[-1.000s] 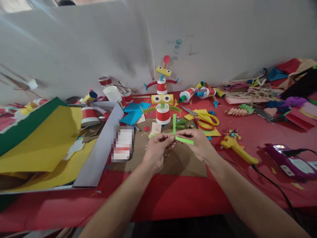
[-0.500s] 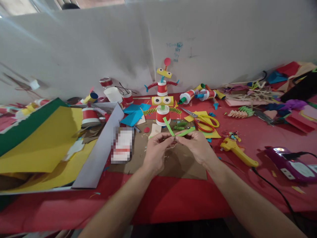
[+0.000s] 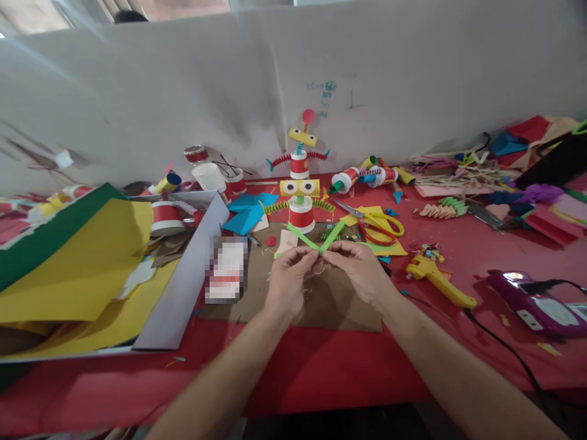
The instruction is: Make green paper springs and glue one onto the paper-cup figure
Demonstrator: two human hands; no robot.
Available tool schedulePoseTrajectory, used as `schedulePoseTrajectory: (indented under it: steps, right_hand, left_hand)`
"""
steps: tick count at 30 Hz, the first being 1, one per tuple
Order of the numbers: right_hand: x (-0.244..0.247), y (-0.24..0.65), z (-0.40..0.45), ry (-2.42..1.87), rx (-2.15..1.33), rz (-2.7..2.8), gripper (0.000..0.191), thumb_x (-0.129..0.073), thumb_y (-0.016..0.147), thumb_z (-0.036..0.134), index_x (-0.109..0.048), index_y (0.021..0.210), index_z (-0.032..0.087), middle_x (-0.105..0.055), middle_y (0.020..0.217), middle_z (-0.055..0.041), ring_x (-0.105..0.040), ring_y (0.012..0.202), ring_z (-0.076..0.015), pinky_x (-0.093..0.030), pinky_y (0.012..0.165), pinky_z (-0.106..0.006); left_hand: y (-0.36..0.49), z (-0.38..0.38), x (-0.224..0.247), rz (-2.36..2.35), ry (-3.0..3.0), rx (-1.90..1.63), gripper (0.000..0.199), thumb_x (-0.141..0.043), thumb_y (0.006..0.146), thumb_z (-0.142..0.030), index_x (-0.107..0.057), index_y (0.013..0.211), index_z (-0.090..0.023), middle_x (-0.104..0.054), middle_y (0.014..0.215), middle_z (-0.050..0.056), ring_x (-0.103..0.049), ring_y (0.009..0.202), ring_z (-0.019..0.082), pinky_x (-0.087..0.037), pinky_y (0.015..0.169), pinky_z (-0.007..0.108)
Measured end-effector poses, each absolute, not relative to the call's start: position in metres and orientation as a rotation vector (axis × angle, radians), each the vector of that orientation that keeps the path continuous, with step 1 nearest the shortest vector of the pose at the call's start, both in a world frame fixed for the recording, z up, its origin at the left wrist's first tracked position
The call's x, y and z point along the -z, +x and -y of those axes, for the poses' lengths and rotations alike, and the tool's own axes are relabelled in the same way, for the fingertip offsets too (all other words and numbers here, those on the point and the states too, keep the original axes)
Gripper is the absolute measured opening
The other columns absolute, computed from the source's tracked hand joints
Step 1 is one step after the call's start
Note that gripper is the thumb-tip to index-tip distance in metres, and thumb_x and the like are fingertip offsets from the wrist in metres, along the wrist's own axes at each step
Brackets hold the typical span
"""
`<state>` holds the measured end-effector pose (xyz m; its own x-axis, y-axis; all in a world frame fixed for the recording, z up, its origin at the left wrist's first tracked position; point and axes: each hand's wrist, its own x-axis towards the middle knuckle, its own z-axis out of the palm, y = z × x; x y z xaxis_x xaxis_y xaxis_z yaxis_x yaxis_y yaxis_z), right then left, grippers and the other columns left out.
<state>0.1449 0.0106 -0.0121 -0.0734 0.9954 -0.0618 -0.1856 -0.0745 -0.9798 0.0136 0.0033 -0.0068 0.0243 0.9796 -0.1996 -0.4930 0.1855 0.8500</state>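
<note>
Two light green paper strips (image 3: pixel 334 234) meet in a V, their joined ends pinched between my fingertips. My left hand (image 3: pixel 293 272) is closed on the strips from the left, thumb against forefinger. From the right, my right hand (image 3: pixel 354 269) pinches the same joint, and the fingertips of both hands nearly touch. The exact fold at the joint is hidden by my fingers. Just beyond stands a paper-cup figure (image 3: pixel 301 214) with a yellow eye tube and pleated green arms. Under my hands lies a brown cardboard sheet (image 3: pixel 339 311).
Scissors (image 3: pixel 378 225) lie on yellow paper right of the figure. A yellow glue gun (image 3: pixel 440 282) with a cord and a purple power device (image 3: pixel 534 305) are at right. A box of coloured paper (image 3: pixel 183 287) stands left. A second cup figure (image 3: pixel 300 162) is by the wall.
The green strips have swung leftward at their free ends into a more even V. My hands have stayed almost in place, still pinching the joint.
</note>
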Motion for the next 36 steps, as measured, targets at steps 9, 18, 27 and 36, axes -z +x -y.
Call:
schedulePoseTrajectory:
  steps: [9, 18, 27, 36]
  right_hand:
    - [0.017, 0.140, -0.010, -1.043, -1.371, 1.012, 0.017, -0.071, 0.066, 0.031, -0.066, 0.074, 0.018, -0.062, 0.070, 0.0006, -0.055, 0.065, -0.0118, -0.043, 0.066, -0.028]
    - [0.016, 0.143, -0.010, -1.039, -1.356, 1.023, 0.016, -0.074, 0.061, 0.030, -0.066, 0.067, 0.018, -0.061, 0.065, 0.0019, -0.054, 0.061, -0.0106, -0.043, 0.064, -0.027]
    - [0.011, 0.152, -0.015, -1.071, -1.498, 1.037, 0.015, -0.076, 0.058, 0.027, -0.067, 0.065, 0.017, -0.058, 0.060, 0.0033, -0.048, 0.056, -0.0078, -0.038, 0.059, -0.024]
    - [0.004, 0.154, -0.012, -1.117, -1.148, 1.428, 0.018, -0.067, 0.070, 0.035, -0.073, 0.073, 0.018, -0.064, 0.072, -0.0021, -0.055, 0.069, -0.0144, -0.040, 0.064, -0.028]
  left_hand:
    - [0.022, 0.002, 0.011, -0.878, 0.621, -1.382, 0.013, -0.075, 0.062, -0.019, -0.064, 0.068, -0.014, -0.065, 0.065, -0.002, -0.061, 0.062, 0.007, -0.050, 0.076, 0.024]
    - [0.018, 0.001, 0.016, -0.793, 0.542, -1.314, 0.009, -0.071, 0.065, -0.013, -0.063, 0.069, -0.012, -0.067, 0.067, 0.001, -0.065, 0.068, 0.011, -0.054, 0.075, 0.024]
    - [0.011, -0.006, 0.016, -0.838, 0.503, -1.136, 0.009, -0.071, 0.066, -0.008, -0.065, 0.072, -0.011, -0.067, 0.072, 0.002, -0.066, 0.067, 0.011, -0.056, 0.068, 0.020]
    - [0.009, -0.009, 0.021, -0.817, 0.652, -1.212, 0.017, -0.076, 0.061, -0.011, -0.068, 0.075, -0.012, -0.066, 0.072, 0.001, -0.064, 0.067, 0.009, -0.055, 0.067, 0.018]
